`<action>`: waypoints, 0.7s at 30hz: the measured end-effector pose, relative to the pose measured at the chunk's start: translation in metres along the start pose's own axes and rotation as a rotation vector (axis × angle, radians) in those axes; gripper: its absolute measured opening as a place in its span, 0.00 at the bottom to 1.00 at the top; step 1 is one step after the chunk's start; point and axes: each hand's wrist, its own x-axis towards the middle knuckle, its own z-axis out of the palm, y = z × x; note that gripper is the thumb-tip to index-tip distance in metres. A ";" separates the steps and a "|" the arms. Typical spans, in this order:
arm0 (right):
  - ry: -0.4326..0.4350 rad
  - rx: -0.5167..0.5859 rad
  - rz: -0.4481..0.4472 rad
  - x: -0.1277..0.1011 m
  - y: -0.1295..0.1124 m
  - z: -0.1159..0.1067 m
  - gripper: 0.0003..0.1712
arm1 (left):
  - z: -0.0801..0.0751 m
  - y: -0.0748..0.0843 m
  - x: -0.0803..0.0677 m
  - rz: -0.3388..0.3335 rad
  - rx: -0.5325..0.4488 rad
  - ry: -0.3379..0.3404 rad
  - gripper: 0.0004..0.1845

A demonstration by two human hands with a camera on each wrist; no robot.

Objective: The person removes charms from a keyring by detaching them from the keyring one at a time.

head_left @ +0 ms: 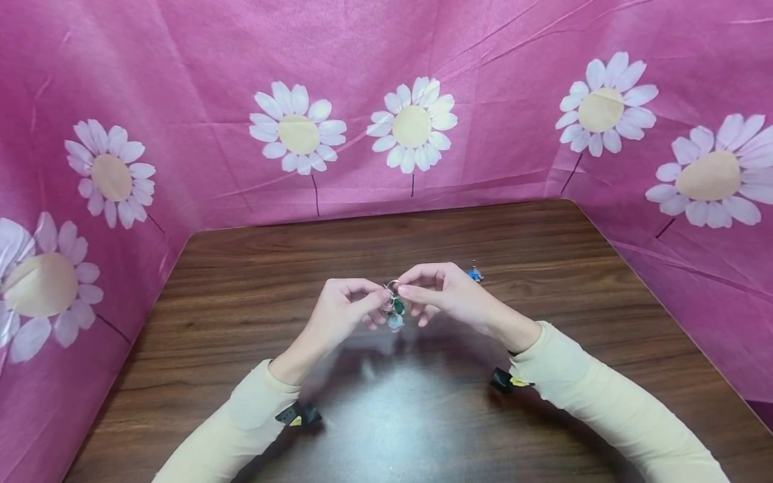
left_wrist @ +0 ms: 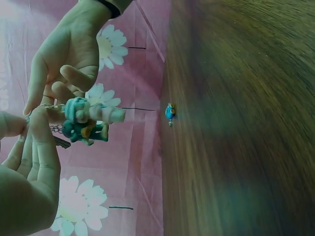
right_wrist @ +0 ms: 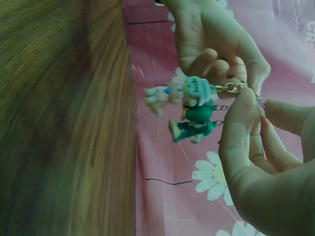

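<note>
Both hands are raised over the table, pinching a metal key ring [head_left: 393, 284] between them. My left hand [head_left: 341, 312] holds its left side with thumb and forefinger. On the other side, thumb and fingertips of my right hand [head_left: 455, 298] grip the ring. Small figurine charms hang from it on short chains: one with a pale blue hat [right_wrist: 197, 91] and a pale body, and green ones [right_wrist: 193, 130] beside it. The left wrist view also shows a green figurine [left_wrist: 93, 132] close against the pale one. Fingers partly cover the ring there.
A small blue charm [head_left: 475, 275] with a metal ring lies on the brown wooden table [head_left: 272, 258], just beyond my right hand. Pink cloth [head_left: 205, 134] printed with white daisies stands around the table's back and sides. Dark wrist straps with cameras sit at both sleeves.
</note>
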 end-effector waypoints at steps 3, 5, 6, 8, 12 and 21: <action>-0.012 0.011 0.007 0.001 0.006 0.003 0.14 | 0.000 -0.001 0.001 0.002 -0.032 0.041 0.08; -0.020 0.007 0.020 0.000 0.010 0.006 0.13 | 0.000 -0.001 0.001 0.006 -0.047 0.057 0.08; -0.024 0.003 0.026 0.000 0.011 0.007 0.12 | 0.000 -0.001 0.001 0.007 -0.053 0.062 0.08; -0.033 -0.013 0.032 -0.001 0.013 0.010 0.12 | 0.001 0.000 0.001 0.012 -0.057 0.067 0.08; -0.021 -0.036 -0.006 -0.003 0.012 0.014 0.12 | 0.002 0.002 -0.001 0.035 -0.019 0.063 0.07; 0.049 -0.070 -0.139 -0.008 0.003 0.014 0.08 | 0.000 0.006 -0.006 0.100 0.071 0.042 0.06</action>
